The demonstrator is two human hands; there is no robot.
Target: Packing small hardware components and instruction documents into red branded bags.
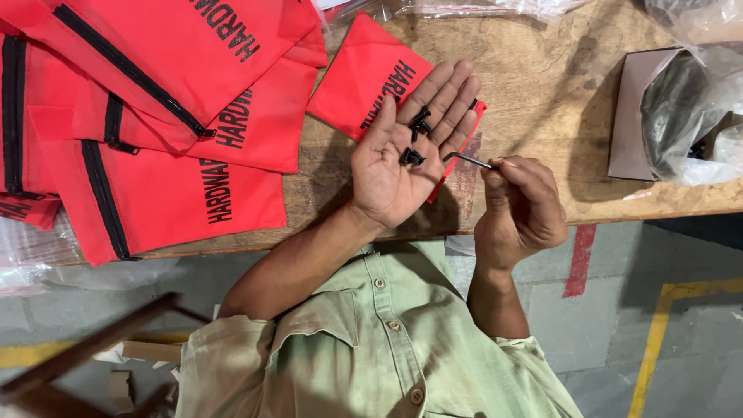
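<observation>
Open palm of black screws, hex key pinched beside it

The left hand (410, 151) lay fully open, palm up and fingers spread flat, above the wooden table (542, 85), cradling a few small black screws (416, 138): one cluster near the base of the fingers, another at the middle of the palm. The right hand (520, 210), just beside the left hand's heel, was curled nearly shut, thumb and fingertips pinching a thin black hex key (469, 160) whose bent end reached toward the left palm, close to the screws but not clearly touching them. A red zip pouch (364, 73) lay on the table under the left hand's fingers, and more red pouches (162, 116) were piled further out on the far side of the left hand from the key.
</observation>
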